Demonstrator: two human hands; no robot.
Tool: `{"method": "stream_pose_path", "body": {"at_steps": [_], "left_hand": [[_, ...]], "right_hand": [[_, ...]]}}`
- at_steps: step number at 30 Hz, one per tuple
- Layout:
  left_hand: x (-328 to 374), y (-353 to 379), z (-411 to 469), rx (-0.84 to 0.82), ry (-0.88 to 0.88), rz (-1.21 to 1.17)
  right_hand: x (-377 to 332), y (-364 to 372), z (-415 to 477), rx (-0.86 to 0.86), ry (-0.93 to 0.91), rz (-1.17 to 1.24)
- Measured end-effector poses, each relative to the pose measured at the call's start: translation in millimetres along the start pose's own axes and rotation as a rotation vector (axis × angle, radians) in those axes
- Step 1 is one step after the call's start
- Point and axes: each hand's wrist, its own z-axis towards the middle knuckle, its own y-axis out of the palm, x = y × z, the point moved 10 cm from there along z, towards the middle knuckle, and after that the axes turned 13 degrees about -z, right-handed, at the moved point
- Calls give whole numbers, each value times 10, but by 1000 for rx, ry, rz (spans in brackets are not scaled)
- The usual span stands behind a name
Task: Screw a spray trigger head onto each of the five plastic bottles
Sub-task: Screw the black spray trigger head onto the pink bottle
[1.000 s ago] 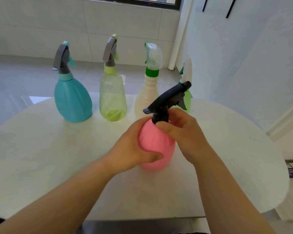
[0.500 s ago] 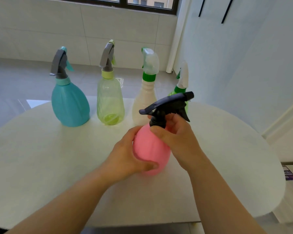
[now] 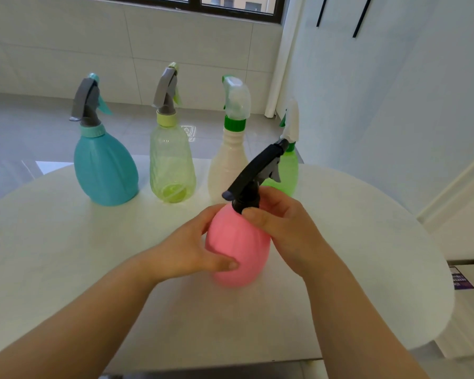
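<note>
A pink bottle stands tilted on the white round table in front of me. My left hand grips its body from the left. My right hand pinches the collar of the black trigger head sitting on the bottle's neck. Behind stand a teal bottle with a grey head, a clear yellow-green bottle with a grey head, a white bottle with a clear green-collared head, and a green bottle with a white head, partly hidden by the black trigger.
The table's curved edge runs close on the right and at the front. A white wall rises at the right, a tiled floor and a window wall lie beyond the table. A purple-printed box sits low at the right.
The black trigger head has turned, its nozzle now pointing more up and to the right. The pink bottle leans a little more. My left hand keeps its grip.
</note>
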Motion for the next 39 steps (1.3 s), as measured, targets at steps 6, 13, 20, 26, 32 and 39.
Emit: {"method": "stream_pose_path", "body": {"at_steps": [6, 13, 20, 26, 32, 39], "left_hand": [[92, -96, -198, 534, 104, 256], [33, -24, -151, 109, -15, 184], [164, -77, -176, 334, 110, 206], [175, -110, -275, 491, 115, 456], [134, 46, -248, 158, 82, 336], [11, 22, -190, 68, 84, 146]], "right_hand": [[-55, -103, -59, 359, 2, -195], [-70, 19, -102, -30, -19, -26], [-91, -24, -96, 197, -8, -136], [-136, -19, -114, 290, -33, -281], [-145, 63, -74, 110, -64, -194], [-167, 19, -68, 88, -78, 10]]}}
